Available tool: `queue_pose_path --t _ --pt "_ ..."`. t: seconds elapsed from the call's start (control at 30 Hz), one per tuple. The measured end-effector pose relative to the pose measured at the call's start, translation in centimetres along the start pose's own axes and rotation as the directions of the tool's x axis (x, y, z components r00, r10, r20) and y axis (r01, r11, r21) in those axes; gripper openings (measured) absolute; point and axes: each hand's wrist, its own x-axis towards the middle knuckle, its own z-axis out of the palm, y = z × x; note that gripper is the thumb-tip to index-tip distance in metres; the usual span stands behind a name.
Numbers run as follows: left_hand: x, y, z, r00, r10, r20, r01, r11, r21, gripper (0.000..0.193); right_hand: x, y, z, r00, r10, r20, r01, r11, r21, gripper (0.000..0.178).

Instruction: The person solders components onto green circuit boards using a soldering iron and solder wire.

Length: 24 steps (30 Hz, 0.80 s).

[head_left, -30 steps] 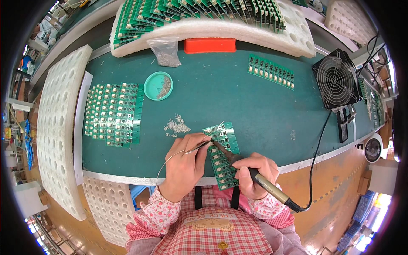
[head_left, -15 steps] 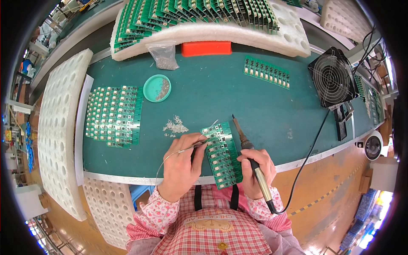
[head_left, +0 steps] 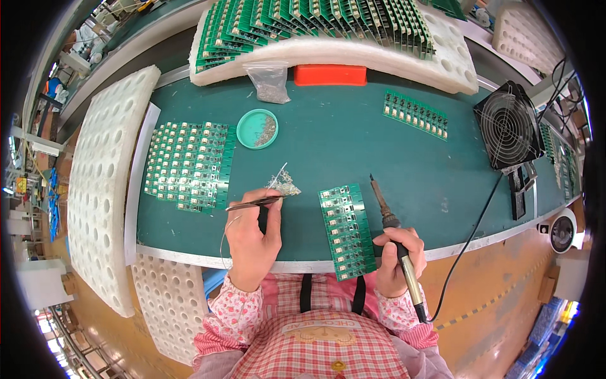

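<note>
A pair of dark tweezers (head_left: 252, 203) is pinched in my left hand (head_left: 252, 237), with a thin strand of solder wire (head_left: 222, 246) also running through the fingers. The tweezers' tips are at the lower edge of a small heap of tiny clear and metallic parts (head_left: 287, 183). My right hand (head_left: 402, 256) is closed around the handle of a soldering iron (head_left: 409, 275), its tip pointing away from me above the mat. Between my hands lies a green circuit board panel (head_left: 347, 234) with rows of white components, near the table's front edge; neither hand clearly touches it.
Overlapping board panels (head_left: 189, 164) lie left, beside a white foam sheet (head_left: 104, 183). Behind are a turquoise dish (head_left: 245, 139), a plastic bag (head_left: 268, 82), a red block (head_left: 330, 75) and foam holding upright boards (head_left: 347, 63). Another panel (head_left: 416, 115) and a black fan (head_left: 508, 123) sit right.
My left hand has left the circuit board panel and moved left to the heap with the tweezers. The right hand still holds the soldering iron. The whole view has shifted slightly.
</note>
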Motion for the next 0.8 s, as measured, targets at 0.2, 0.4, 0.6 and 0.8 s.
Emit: queue_pose_path --t 0.2,0.4,0.6,0.8 --pt "0.11 0.14 0.20 0.998 0.058 0.011 -0.058 0.998 0.020 0.018 -0.12 0.10 0.06 1.000 -0.009 -0.009 0.009 1.000 -0.008 0.016" --pt "0.35 -0.06 0.37 0.993 0.114 0.003 -0.114 0.992 0.046 0.020 -0.13 -0.10 0.04 1.000 0.020 -0.007 -0.020 1.000 -0.001 0.017" --pt "0.42 -0.16 0.41 0.993 0.117 0.020 -0.118 0.992 0.042 0.021 -0.11 0.04 0.09 1.000 0.008 -0.013 -0.008 1.000 0.007 0.017" --pt "0.54 0.07 0.39 0.994 0.109 0.027 -0.111 0.992 0.054 0.021 -0.17 0.11 0.05 1.000 -0.003 -0.021 0.003 1.000 0.006 0.017"
